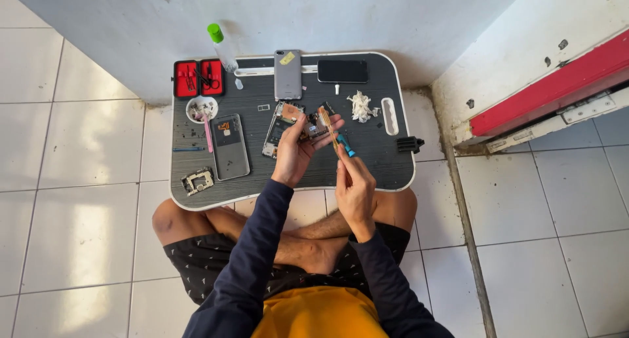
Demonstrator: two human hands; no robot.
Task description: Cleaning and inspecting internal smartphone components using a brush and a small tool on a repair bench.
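My left hand [296, 149] is raised over a dark lap table [383, 164] and holds a small phone circuit board [314, 128] in its palm and fingers. My right hand [354, 184] grips a thin brush with a blue handle [341, 141], its tip resting on the board. Just behind the left hand an opened phone frame [278, 125] lies on the table.
On the table: a grey phone back cover [229, 146], a small metal bracket [197, 180], a white dish [201, 108] with a pink tool [208, 133], a red tool case [198, 78], a green-capped bottle [223, 46], a silver phone [287, 74], a black phone [343, 71], crumpled tissue [361, 106]. White wall behind, red-striped door frame right.
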